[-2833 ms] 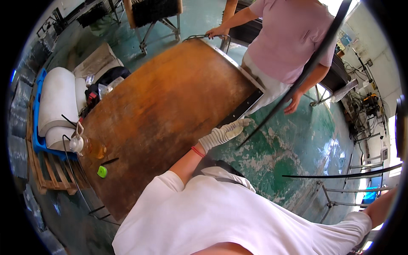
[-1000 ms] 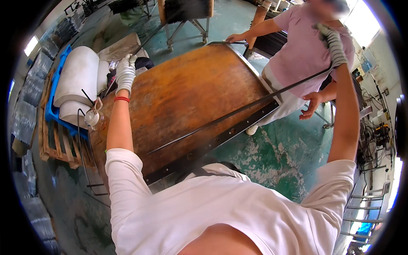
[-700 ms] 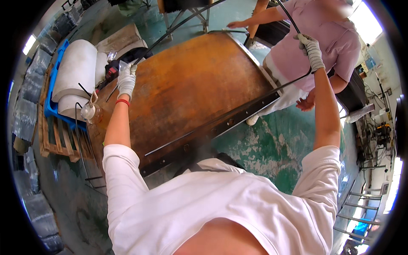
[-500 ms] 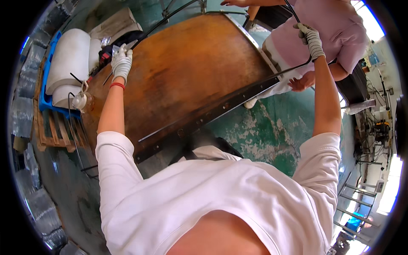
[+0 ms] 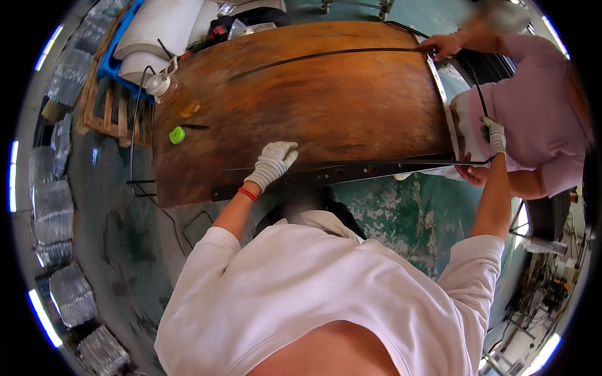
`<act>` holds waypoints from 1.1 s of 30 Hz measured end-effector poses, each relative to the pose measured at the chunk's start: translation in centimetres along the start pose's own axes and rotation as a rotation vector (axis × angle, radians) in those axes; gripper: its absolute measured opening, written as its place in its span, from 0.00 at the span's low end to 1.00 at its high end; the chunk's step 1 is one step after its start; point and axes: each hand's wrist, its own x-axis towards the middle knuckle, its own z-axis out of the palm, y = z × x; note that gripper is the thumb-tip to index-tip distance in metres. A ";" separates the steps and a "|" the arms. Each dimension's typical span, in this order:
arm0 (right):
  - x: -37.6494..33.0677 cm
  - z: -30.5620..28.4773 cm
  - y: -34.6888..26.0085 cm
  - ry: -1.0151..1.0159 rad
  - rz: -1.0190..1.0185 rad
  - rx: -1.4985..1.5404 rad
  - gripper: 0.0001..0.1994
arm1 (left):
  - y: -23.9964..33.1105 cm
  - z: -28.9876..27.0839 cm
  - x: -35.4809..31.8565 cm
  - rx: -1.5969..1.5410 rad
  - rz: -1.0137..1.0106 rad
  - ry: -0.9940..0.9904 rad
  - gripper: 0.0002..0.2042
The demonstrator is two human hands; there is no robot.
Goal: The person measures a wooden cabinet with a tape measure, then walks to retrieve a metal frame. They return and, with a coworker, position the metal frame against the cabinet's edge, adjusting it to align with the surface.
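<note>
A long black bent metal rod (image 5: 326, 55) lies as a U over the brown worktable (image 5: 301, 100), one leg across the far part, the other along the near edge. My right hand (image 5: 494, 136), in a pale ribbed glove, is closed round the rod's bend at the right. My left hand (image 5: 274, 164), gloved too, hovers over or rests on the near leg beside the black perforated rail (image 5: 342, 173); its fingers point right, loosely bent. Whether it touches the rod is hard to see. A co-worker's bare hand (image 5: 442, 46) holds the far leg; their other hand (image 5: 471, 172) is near my right hand.
On the table's left lie a green tape measure (image 5: 177, 135), a dark slim tool (image 5: 195, 126) and a clear jar (image 5: 162, 88). Beyond are white rolls (image 5: 157, 28) in a blue crate on a wooden pallet (image 5: 103, 116). A co-worker in pink (image 5: 527, 106) stands at the right end.
My left hand has left the rod's far leg and come down to the near edge. My right hand has lowered with the rod. The co-worker's hand now holds the far leg.
</note>
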 end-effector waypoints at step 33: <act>-37.8 19.6 40.9 -0.505 0.621 0.120 0.10 | -2.5 3.5 -5.7 0.125 -0.249 -0.022 0.19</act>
